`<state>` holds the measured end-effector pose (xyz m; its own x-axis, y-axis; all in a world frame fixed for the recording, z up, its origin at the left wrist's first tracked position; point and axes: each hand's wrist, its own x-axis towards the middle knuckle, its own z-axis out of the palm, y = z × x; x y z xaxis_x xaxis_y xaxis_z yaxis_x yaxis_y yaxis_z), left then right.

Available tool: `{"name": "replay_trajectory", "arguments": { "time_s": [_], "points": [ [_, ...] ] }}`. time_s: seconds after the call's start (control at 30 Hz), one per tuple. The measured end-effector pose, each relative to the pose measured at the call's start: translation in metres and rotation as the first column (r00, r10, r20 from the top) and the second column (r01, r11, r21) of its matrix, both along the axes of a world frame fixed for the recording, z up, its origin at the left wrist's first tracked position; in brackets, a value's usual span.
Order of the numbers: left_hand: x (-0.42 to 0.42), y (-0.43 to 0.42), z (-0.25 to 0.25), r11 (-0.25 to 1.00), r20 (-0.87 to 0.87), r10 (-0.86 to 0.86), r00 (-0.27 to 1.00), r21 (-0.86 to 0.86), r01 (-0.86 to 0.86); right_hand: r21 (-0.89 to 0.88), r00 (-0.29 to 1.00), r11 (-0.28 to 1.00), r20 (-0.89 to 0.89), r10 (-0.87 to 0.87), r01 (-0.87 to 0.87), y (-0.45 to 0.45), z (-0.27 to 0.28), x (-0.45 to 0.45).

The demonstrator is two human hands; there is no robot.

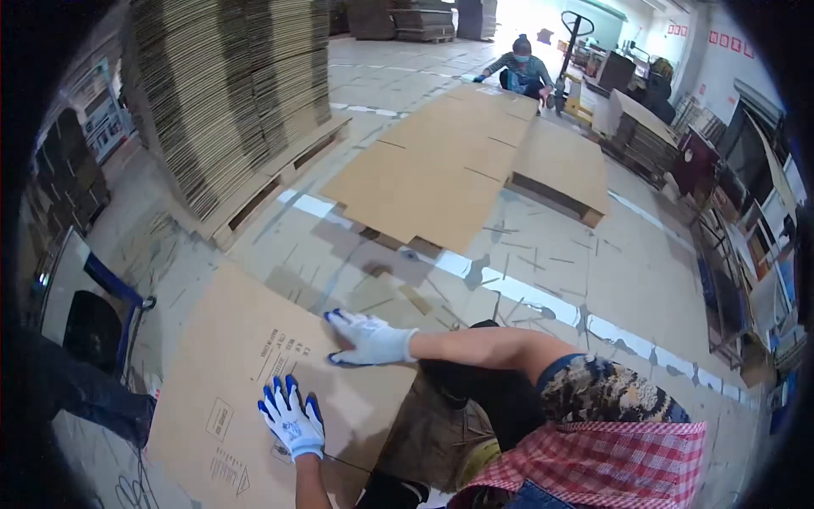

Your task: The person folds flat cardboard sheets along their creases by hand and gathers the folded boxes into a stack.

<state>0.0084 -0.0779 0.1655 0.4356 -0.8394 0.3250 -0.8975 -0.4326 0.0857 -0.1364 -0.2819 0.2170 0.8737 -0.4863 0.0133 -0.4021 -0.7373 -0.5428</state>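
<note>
My left hand (292, 422), in a white glove with blue fingertips, lies palm down with its fingers spread on a large flat cardboard sheet (191, 373). My right hand (369, 339), gloved the same way, reaches in from the right and rests near the sheet's far right edge. Its fingers point left and its thumb is held apart. Neither hand grips anything. Black print, including lines of text and boxed symbols, shows on the brown sheet around my left hand. A slit runs from near my left wrist toward the sheet's right edge.
A tall stack of flattened cardboard (229, 93) stands on a pallet (280, 182) at upper left. Ahead, a person (519, 72) crouches behind long cardboard sheets (432, 161). A pallet jack handle (577, 34) stands behind. Someone's trouser leg (93, 386) is at left. Scraps litter the floor.
</note>
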Motion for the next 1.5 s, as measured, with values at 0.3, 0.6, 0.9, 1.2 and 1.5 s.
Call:
{"name": "replay_trajectory", "arguments": {
  "time_s": [0.3, 0.6, 0.9, 1.2, 1.5],
  "points": [
    [-0.027, 0.002, 0.054, 0.945, -0.031, 0.186, 0.982, 0.278, -0.171, 0.648, 0.995, 0.757, 0.097, 0.019, -0.078, 0.016, 0.071, -0.112],
    [-0.177, 0.027, 0.084, 0.752, -0.76, -0.63, -0.162, -0.544, -0.372, 0.494, 0.772, 0.616, 0.538, 0.338, -0.614, 0.107, 0.048, -0.109],
    [-0.187, 0.063, 0.096, 0.421, -0.27, -0.905, -0.328, -0.458, -0.783, -0.771, 0.578, 0.414, 0.073, 0.813, -0.485, 0.142, 0.073, -0.112],
    [-0.069, 0.112, 0.041, 0.009, -0.415, -0.838, 0.355, -0.66, -0.751, 0.611, 0.803, 0.522, 0.487, 0.343, -0.595, 0.16, 0.063, -0.189],
    [-0.02, 0.123, 0.123, -0.144, -0.433, -0.812, 0.393, -0.503, -0.852, 0.69, 0.936, 0.639, 0.319, 0.151, -0.339, 0.125, 0.057, -0.183]
  ]
}}
